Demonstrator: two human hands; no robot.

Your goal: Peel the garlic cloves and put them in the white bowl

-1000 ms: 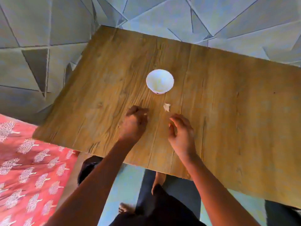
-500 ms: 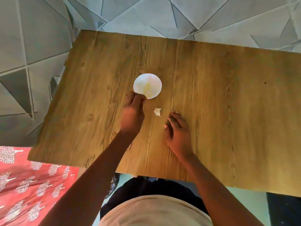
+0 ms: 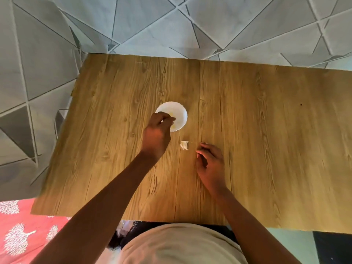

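Since the frames before, the left hand [image 3: 155,135] has travelled forward from the near middle of the table [image 3: 266,149] until its fingertips hang over the near-left rim of the white bowl [image 3: 178,116], while the right hand [image 3: 210,164] has stayed close to where it was. Nearest the person, the right hand lies low over the table with its fingers [image 3: 202,152] loosely curled and slightly apart; whether they pinch a bit of skin or anything at all I cannot tell, since the tips are small and shadowed. Its place just beside the white scrap [image 3: 184,145] suggests it is waiting to deal with that piece, which looks like shed garlic skin or possibly an unpeeled clove; the picture does not settle which. The scrap lies on the table between the two hands, apart from both and just short of the bowl. Farther out, the left hand's fingers [image 3: 167,119] are bunched together with the tips pointing down over the bowl, a pose that fits dropping a peeled clove in, though no clove shows between them. Inside the bowl a faint yellowish patch shows, perhaps cloves already dropped in. Beyond the table lies grey, triangle-patterned flooring [image 3: 228,25].
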